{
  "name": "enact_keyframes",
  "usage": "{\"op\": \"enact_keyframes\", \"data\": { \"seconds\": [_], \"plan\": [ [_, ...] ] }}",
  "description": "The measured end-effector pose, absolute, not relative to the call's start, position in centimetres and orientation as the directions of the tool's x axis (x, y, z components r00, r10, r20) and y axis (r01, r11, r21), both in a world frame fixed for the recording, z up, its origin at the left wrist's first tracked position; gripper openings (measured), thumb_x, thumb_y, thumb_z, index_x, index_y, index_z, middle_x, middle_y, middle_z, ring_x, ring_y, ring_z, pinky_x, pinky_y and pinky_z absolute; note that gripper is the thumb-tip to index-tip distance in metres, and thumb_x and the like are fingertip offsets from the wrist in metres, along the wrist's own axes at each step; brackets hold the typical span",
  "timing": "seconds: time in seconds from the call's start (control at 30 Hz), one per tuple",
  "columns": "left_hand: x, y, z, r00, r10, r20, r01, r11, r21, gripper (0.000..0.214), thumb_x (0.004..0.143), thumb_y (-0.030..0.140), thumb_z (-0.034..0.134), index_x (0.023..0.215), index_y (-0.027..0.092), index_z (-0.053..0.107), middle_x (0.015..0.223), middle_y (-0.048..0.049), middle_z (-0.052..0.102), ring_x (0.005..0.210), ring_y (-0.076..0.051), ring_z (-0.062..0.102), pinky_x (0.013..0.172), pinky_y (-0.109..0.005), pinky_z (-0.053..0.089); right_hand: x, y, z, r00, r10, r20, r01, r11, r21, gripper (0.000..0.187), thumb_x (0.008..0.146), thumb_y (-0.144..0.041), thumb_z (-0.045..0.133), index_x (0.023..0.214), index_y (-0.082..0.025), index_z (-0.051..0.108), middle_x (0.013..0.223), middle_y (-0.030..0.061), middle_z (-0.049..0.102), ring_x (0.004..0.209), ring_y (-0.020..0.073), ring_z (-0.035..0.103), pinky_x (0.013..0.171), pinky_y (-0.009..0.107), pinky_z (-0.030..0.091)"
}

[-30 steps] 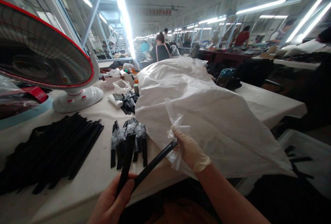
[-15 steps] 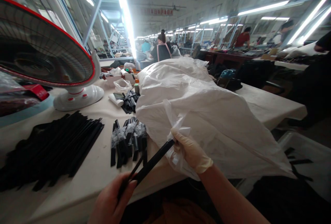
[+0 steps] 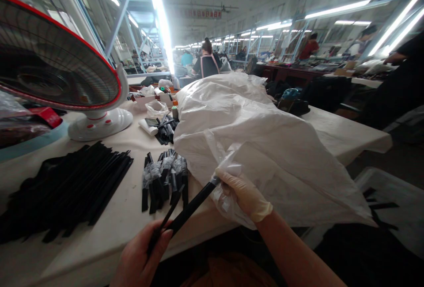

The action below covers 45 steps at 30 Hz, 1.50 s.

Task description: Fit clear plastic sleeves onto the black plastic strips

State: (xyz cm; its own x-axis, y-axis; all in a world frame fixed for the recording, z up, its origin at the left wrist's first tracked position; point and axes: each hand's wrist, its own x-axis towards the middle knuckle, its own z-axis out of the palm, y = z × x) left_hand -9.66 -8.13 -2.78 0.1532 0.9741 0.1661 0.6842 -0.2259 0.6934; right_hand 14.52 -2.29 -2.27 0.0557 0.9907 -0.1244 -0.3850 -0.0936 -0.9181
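Bare left hand (image 3: 144, 251) is closing thumb and fingers on the lower end of a long black strip (image 3: 192, 205), just off the near-left corner of the big white bag (image 3: 271, 145). A thinner strip (image 3: 172, 211) is sticking up out of the same grip. Gloved right hand (image 3: 243, 194) is pinching the black strip's upper end together with a clear plastic sleeve (image 3: 222, 201), right against the bag's near edge. Long axis is running diagonally, from low-left at the left hand up-right toward the bag. Both hands are clamping it, the right hand at the end nearer the bag. Left of the bag, wrapped bundles (image 3: 165, 174) are lying on the table (image 3: 112, 229), with a loose pile of strips (image 3: 73, 185) further left. A fan (image 3: 66, 79) is standing behind that pile, well left of the bag.
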Motion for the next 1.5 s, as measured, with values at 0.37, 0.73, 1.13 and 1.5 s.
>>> {"op": "enact_keyframes", "data": {
  "seconds": [0.37,0.73,1.13,1.5],
  "plan": [
    [-5.1,-7.1,-3.4,0.018,0.977,0.213,0.569,-0.185,0.801,0.027,0.077,0.044,0.052,0.086,0.022,0.064,0.068,0.0005,0.068,0.062,-0.018,0.064,0.058,-0.025,0.05,10.5,-3.9,-2.2,-0.007,0.959,-0.284,-0.657,-0.219,-0.721,0.034,0.06,-0.049,0.073,0.066,-0.017,0.062,0.05,-0.0045,0.053,0.047,0.0097,0.049,0.051,0.024,0.042],
    [-5.0,-7.8,-5.4,-0.045,0.968,0.248,0.572,-0.179,0.801,0.025,0.078,0.044,0.052,0.08,0.02,0.06,0.065,-0.0002,0.067,0.058,-0.018,0.062,0.056,-0.026,0.05,8.7,-4.3,-3.0,-0.014,0.913,-0.408,-0.741,-0.283,-0.609,0.035,0.058,-0.045,0.076,0.072,-0.015,0.062,0.057,-0.0019,0.061,0.044,0.0092,0.052,0.042,0.021,0.042],
    [-9.2,3.9,-5.7,-0.247,0.943,0.224,0.675,0.002,0.738,0.022,0.081,0.028,0.044,0.09,0.013,0.058,0.086,-0.0128,0.064,0.088,-0.027,0.06,0.08,-0.038,0.045,11.3,-2.6,-2.9,-0.117,0.912,-0.392,-0.695,-0.358,-0.624,0.028,0.063,-0.036,0.073,0.082,-0.015,0.067,0.051,-0.0059,0.054,0.041,0.0045,0.044,0.04,0.016,0.035],
    [-4.0,0.7,-1.7,0.091,0.996,0.019,0.427,-0.056,0.903,0.032,0.072,0.048,0.057,0.074,0.016,0.06,0.063,0.0023,0.057,0.059,-0.014,0.053,0.06,-0.026,0.044,9.7,-3.4,-3.2,-0.34,0.888,-0.308,-0.621,-0.459,-0.636,0.029,0.062,-0.035,0.075,0.076,-0.012,0.065,0.06,-0.0001,0.062,0.054,0.0079,0.054,0.052,0.019,0.039]
  ]
}}
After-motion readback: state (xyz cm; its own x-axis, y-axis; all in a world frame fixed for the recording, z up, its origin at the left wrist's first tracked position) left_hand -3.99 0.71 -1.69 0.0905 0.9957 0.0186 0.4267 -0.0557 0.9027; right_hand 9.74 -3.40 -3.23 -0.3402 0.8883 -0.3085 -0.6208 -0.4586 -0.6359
